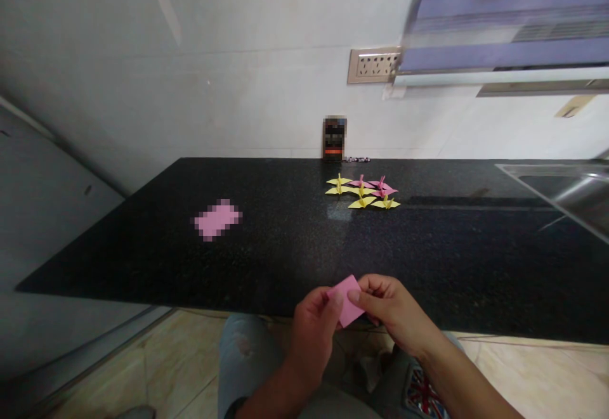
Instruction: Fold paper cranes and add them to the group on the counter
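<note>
A small folded square of pink paper (349, 312) is held at the counter's front edge, over my lap. My left hand (316, 324) pinches its left side, thumb on top. From the right, my right hand (387, 305) grips the same paper with its thumb pressed on the face. The fingers under the paper are mostly hidden. Farther back on the counter stand several folded paper cranes, among them a yellow crane (362, 203) and a pink crane (381, 183).
The black countertop (276, 241) runs to the white wall. On its left lies a blurred-out pink paper piece (216, 219). A phone-like dark object (334, 139) leans on the wall beside a patterned pen-like item (358, 160). A metal sink (571, 194) is at the right.
</note>
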